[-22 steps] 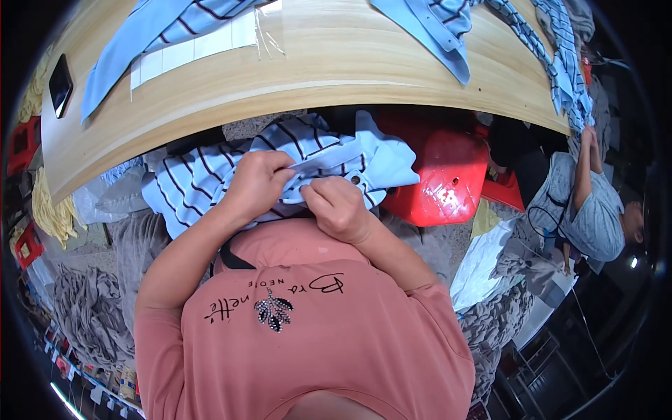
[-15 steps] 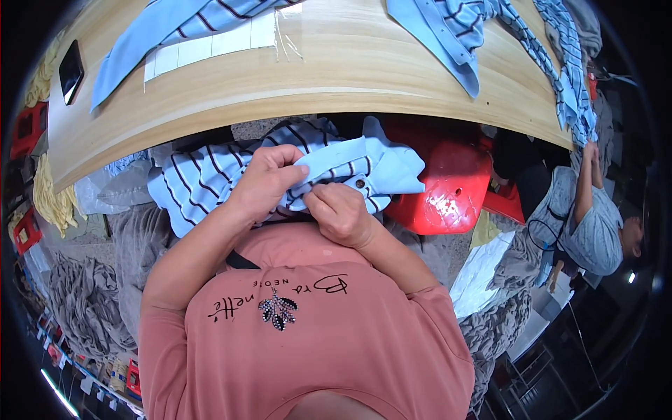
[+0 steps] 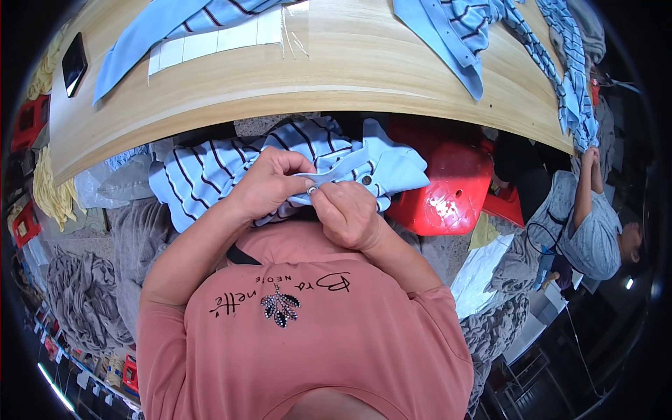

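Now, the bench (image 3: pixel 350 73) fills the upper frame; your striped garment (image 3: pixel 199 168) lies bunched at centre. Your left hand (image 3: pixel 269 185) pinches its pale band (image 3: pixel 343 167); your right hand (image 3: pixel 348 212) pinches a small button (image 3: pixel 312 190), seemingly unfinished; the dark button (image 3: pixel 366 180) rightward may be fastened.

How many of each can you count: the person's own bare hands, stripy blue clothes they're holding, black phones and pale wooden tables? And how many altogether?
Bare hands, the left hand and right hand: 2
Light-blue cloth garment with dark stripes, held: 1
Black rectangular phone: 1
Pale wooden table: 1
Total: 5
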Demonstrator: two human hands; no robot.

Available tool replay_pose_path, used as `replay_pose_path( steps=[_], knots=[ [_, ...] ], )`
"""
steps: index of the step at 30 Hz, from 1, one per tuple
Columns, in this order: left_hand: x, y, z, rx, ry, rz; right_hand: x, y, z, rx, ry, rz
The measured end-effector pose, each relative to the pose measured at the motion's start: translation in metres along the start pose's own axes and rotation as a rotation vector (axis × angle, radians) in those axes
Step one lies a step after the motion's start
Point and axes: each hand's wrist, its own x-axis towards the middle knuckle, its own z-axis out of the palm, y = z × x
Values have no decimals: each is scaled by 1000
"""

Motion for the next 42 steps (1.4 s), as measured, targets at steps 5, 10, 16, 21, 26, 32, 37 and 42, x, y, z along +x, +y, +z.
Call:
replay_pose_path(
  steps=[5,10,16,21,26,32,37,42],
  knots=[
    [-5,-3,-4,-47,-4,-9,2,1,6,34,-21,120],
    [-8,-9,-2,13,114,116,14,-3,2,325,-116,518],
    [-20,-8,2,317,218,248,21,7,-3,695,-274,749],
    [-20,-12,7,529,346,492,24,5,2,601,-312,886],
    [-18,-16,8,652,446,567,22,7,14,494,-285,844],
    [-16,-20,6,793,485,671,18,8,41,202,-106,639],
    [-18,-16,-1,718,573,726,30,17,30,138,148,515],
    [-29,-16,-10,773,423,763,-4,15,7,142,-322,644]
  ],
)
